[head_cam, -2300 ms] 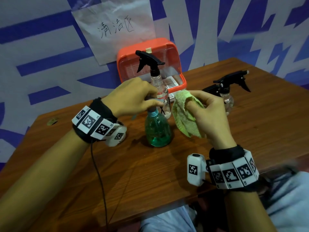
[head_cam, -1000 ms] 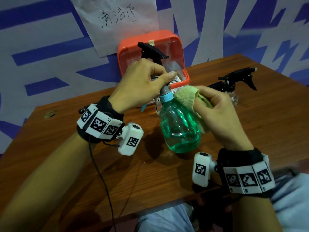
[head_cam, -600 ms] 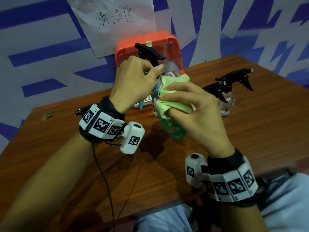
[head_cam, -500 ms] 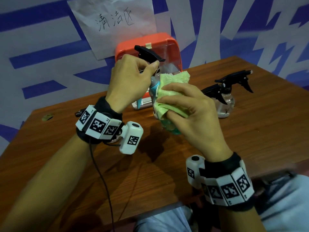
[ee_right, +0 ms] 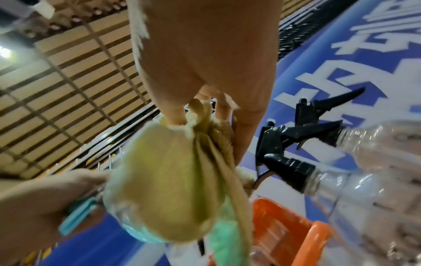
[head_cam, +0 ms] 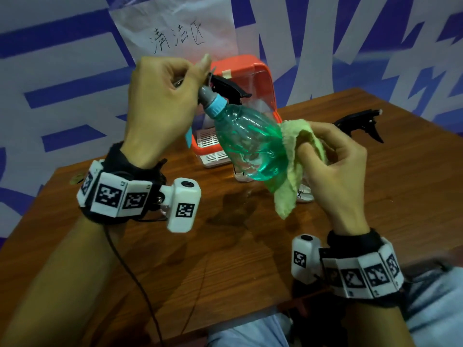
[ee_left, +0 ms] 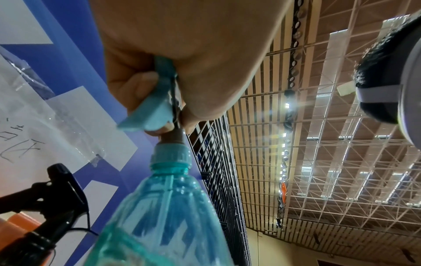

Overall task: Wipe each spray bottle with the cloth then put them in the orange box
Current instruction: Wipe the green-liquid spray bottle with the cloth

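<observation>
Head view. Item: green bottle (head_cam: 246,141), held clear of the tabletop (head_cam: 225,259), tilted with its base toward the person's right, in front of the orange box (head_cam: 253,73). Left hand (head_cam: 160,106): fingers curled round the spray head and trigger, gripping the bottle by its top; the left wrist view confirms the pale blue trigger inside the grip. Right hand (head_cam: 335,166): fingers (head_cam: 304,152) pinch the cloth (head_cam: 293,169), which is pressed against the bottle's base and hangs loose below it.

Other stock: clear bottles with black spray heads stand on the tabletop, one (head_cam: 229,87) just in front of the box and behind the green bottle, at least one more (head_cam: 363,121) to the right of the box; the right wrist view shows two black heads there. None can be seen inside the box.

Step in hand, by judgement: wiping the first bottle, lower body and base; task is early.

Next move calls for: turning the bottle under the cloth to cover any unwiped side, then carrying it by its top back to the box and setting it inside, clear of the bottle standing in front.
</observation>
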A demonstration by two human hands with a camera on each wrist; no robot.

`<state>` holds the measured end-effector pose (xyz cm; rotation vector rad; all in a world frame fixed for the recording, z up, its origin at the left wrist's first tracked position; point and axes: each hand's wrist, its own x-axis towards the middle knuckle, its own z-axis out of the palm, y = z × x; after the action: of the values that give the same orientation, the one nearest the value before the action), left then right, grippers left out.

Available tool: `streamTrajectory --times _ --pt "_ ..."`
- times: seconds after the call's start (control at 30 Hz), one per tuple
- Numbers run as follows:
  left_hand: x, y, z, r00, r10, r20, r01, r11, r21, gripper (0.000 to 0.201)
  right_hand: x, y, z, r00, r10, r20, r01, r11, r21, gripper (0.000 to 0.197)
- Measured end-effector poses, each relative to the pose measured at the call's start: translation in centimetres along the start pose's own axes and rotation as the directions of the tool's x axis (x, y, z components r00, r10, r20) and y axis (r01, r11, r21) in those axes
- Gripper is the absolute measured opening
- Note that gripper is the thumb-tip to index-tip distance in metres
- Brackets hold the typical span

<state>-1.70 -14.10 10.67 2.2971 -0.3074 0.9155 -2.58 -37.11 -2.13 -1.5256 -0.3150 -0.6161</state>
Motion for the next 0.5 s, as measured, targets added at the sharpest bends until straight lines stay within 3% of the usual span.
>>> streamTrajectory --times 0.1,0.2,0.33,0.5 --pt "-0.3 0.8 -0.7 0.996 0.066 0.067 -0.064 0.997 -0.036 0.053 0.2 -0.8 0.1 1.000 0.018 -0.008 -0.018 0.997 0.073 0.023" --pt "-0.9 1.6 -0.2 0.981 0.099 0.164 -0.093 0.995 -0.047 0.044 0.2 -2.0 0.8 0.996 0.019 0.091 -0.027 0.996 0.086 0.018" --pt "-1.8 1.5 1.3 0.944 0.097 0.316 -0.088 0.995 -0.044 0.043 -0.6 -3.7 1.9 0.973 -0.058 0.222 0.059 0.998 0.003 0.024" --pt "-2.5 0.0 2.5 0.958 -0.002 0.287 -0.004 1.000 0.020 0.048 -1.3 -4.0 2.4 0.933 -0.164 0.320 0.222 0.962 -0.156 0.025"
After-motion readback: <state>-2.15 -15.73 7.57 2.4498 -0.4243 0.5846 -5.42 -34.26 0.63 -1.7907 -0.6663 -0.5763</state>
